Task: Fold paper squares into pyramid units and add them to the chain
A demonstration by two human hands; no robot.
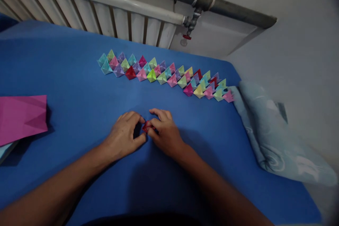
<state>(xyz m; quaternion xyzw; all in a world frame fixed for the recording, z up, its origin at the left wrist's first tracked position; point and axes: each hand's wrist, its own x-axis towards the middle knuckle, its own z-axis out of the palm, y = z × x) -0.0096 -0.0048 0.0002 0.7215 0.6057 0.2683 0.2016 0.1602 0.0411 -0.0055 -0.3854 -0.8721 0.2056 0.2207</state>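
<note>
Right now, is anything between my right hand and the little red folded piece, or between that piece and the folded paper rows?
Nothing visible in either gap: your right hand touches the red piece, your left hand's fingertips flank it, and blue surface runs to the rows.

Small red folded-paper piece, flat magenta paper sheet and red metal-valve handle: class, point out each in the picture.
Small red folded-paper piece [145, 127]: head view, on its exposed left side.
Flat magenta paper sheet [22, 118]: head view, on its upper face.
Red metal-valve handle [186, 37]: head view, on its middle.
</note>
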